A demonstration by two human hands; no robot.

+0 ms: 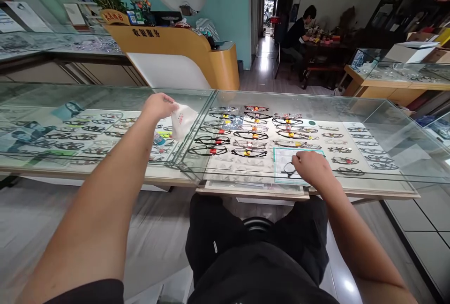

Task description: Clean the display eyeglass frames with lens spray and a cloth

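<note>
My left hand [160, 105] is stretched out over the glass counter top [105, 95] and is closed on a small white packet with red print [183, 120]. Close to the counter's front edge, my right hand [311, 167] rests on a pale pad with a teal border [283, 161]. Its fingers are curled around a pair of dark-framed glasses [288, 169], which lies partly under the hand. Rows of spectacle frames [253, 133] are laid out under the glass between my two hands.
A second showcase with more frames [70, 130] runs off to the left. A curved yellow service desk [197, 48] stands behind it. Another person [298, 32] sits at a dark table at the back right. More glass cases [393, 72] line the right wall.
</note>
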